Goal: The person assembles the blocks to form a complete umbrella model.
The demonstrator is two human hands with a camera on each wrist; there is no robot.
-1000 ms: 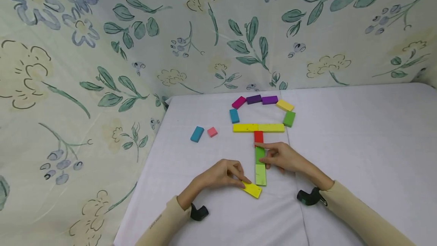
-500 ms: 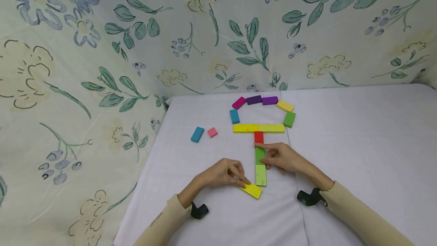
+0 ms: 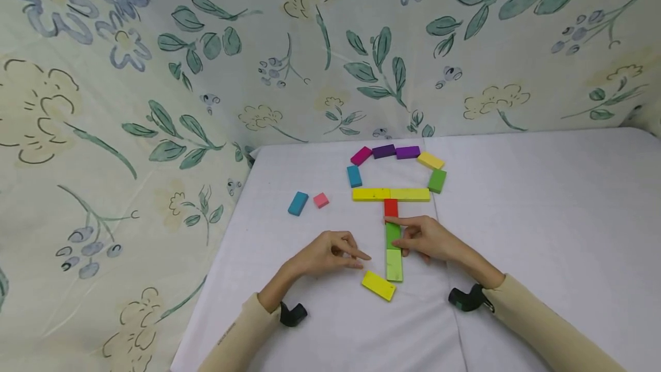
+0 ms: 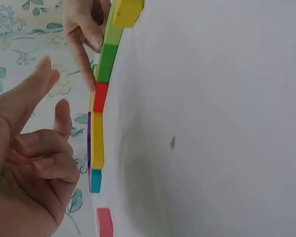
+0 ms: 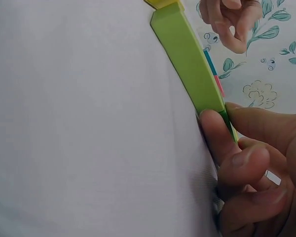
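Note:
My left hand [image 3: 330, 254] hovers just above and left of a loose yellow block [image 3: 378, 286], fingers relaxed and holding nothing. That block lies tilted on the cloth at the near end of a column of blocks. At the column's middle, my right hand [image 3: 431, 237] pinches the green block [image 3: 393, 234]; its index finger reaches across to the edge of the red block [image 3: 391, 208]. Nearest the yellow block in the column is a light green block [image 3: 395, 264]. In the right wrist view, the thumb and a finger sit on either side of the column [image 5: 190, 61].
Two yellow blocks [image 3: 370, 194] form a bar across the column's top. Beyond it several blocks curve in an arc, including a purple block [image 3: 408, 152]. A blue block [image 3: 298, 203] and a small pink block [image 3: 321, 200] lie to the left. Floral fabric [image 3: 330, 96] hangs behind the white-covered table [image 3: 542, 217].
My left hand has let go of the yellow block and lifted away up and to the left, leaving it lying on the cloth. My right hand has stayed in place.

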